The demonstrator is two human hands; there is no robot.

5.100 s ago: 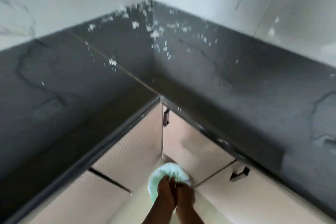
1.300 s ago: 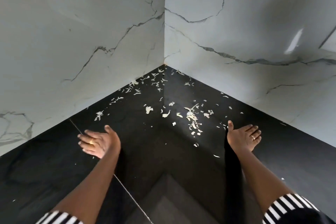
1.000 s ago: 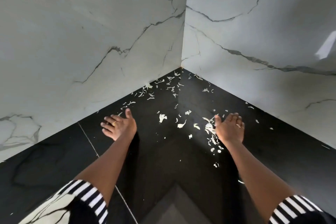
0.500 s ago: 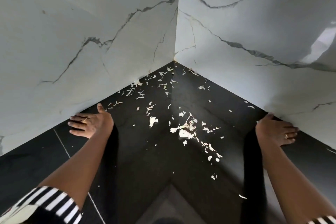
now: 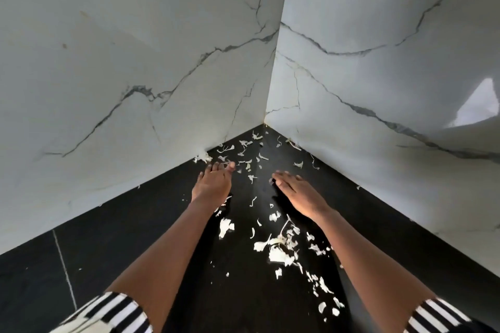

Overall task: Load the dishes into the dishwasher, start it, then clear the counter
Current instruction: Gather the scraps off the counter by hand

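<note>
Counter (image 5: 121,238) corner strewn with pale scraps (image 5: 278,251), both hands reaching in among them.

Black and glossy, the counter runs into a corner where two white marble walls (image 5: 135,62) meet. The scraps lie scattered from that corner back toward the person, with the thickest heap between the forearms, nearer the right one. The left hand (image 5: 212,184) is stretched toward the corner near the left wall, palm down, fingers nearly straight with their tips among the small bits there; it holds nothing. The right hand (image 5: 297,194) lies just beside it, flat and palm down, fingers straight and close together, pointing toward the left hand; it grips nothing either. Whether either palm actually touches the surface cannot be told. Black-and-white striped sleeves (image 5: 113,311) show at the bottom edge on both arms.
</note>
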